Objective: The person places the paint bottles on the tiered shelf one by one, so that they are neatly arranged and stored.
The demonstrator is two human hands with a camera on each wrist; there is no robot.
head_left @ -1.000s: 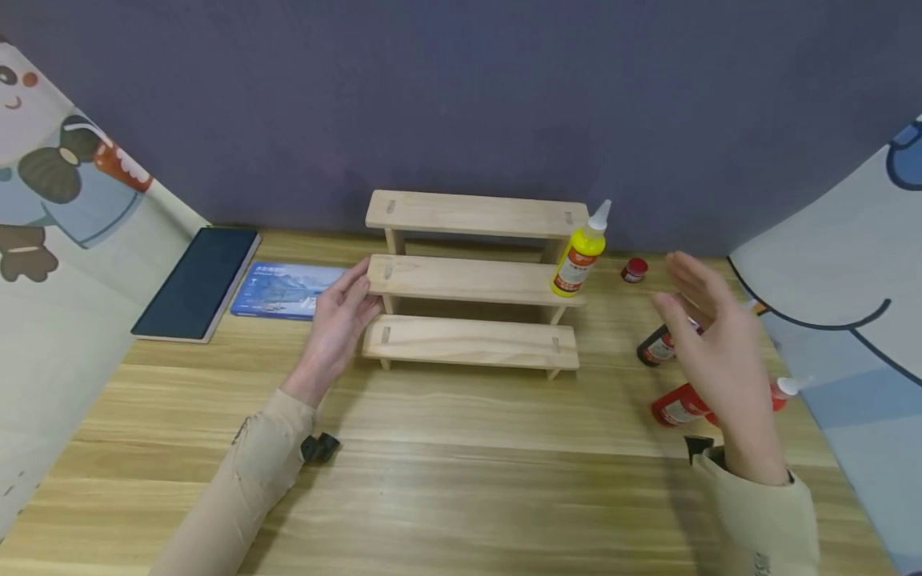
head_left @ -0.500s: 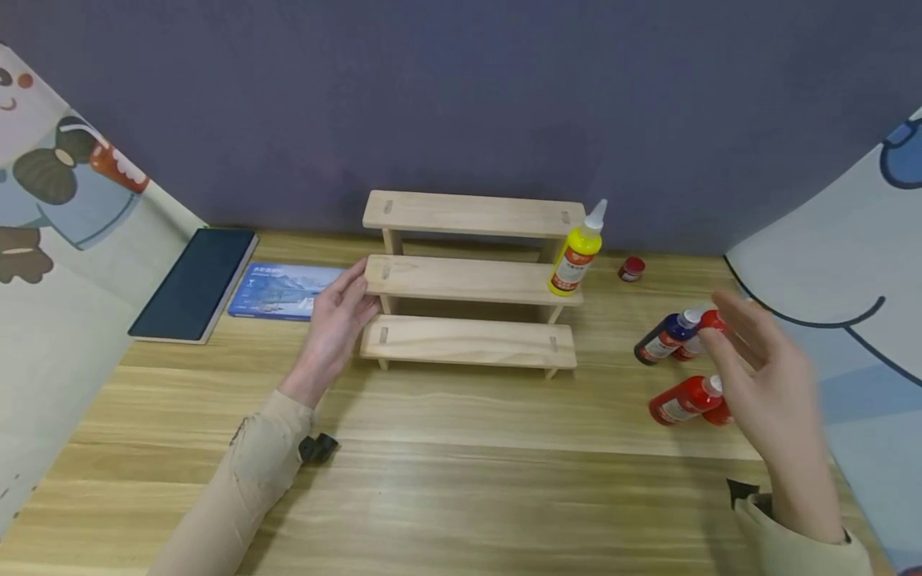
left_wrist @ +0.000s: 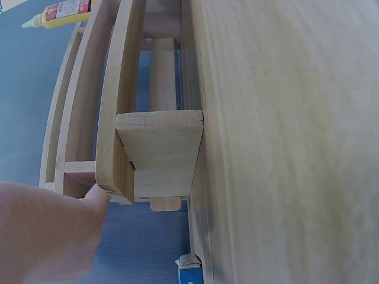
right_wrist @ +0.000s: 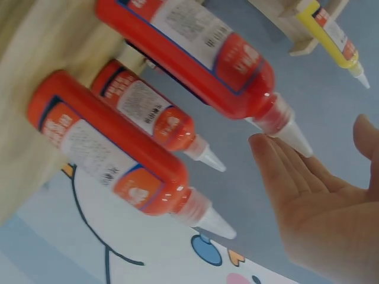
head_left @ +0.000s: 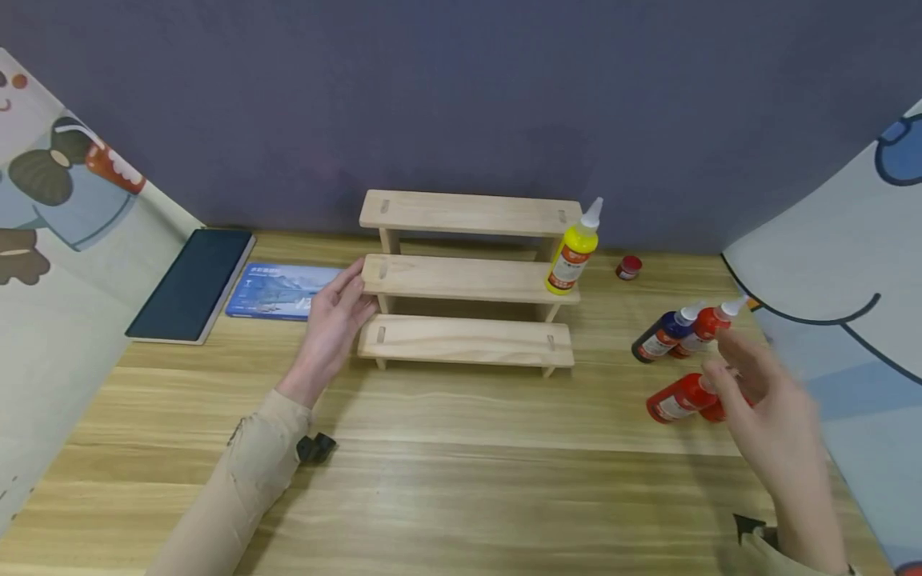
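My left hand (head_left: pixel 331 332) holds the left end of the middle step of a pale wooden three-step display stand (head_left: pixel 468 340). In the left wrist view, the thumb lies against the stand's end. A yellow squeeze bottle (head_left: pixel 569 260) with a pointed white tip stands at the right end of that step. Off to the right, my right hand (head_left: pixel 774 424) is spread, thumb apart from fingers, around the tips of two red squeeze bottles (head_left: pixel 673 402); it partly hides them. In the right wrist view, its fingertips are right by the tip of the nearest red bottle (right_wrist: pixel 207 56).
Behind those, a dark blue squeeze bottle (head_left: pixel 657 342) and another red squeeze bottle (head_left: pixel 709 322) stand together. A small red-lidded jar (head_left: pixel 629 267) is near the back wall. On the left lie a flat blue box (head_left: pixel 277 292) and a dark-covered tablet-like slab (head_left: pixel 189 284).
My right hand has moved right and down from above the bottles to the front red ones, its thumb and fingers drawing closer together. The left hand stays on the stand.
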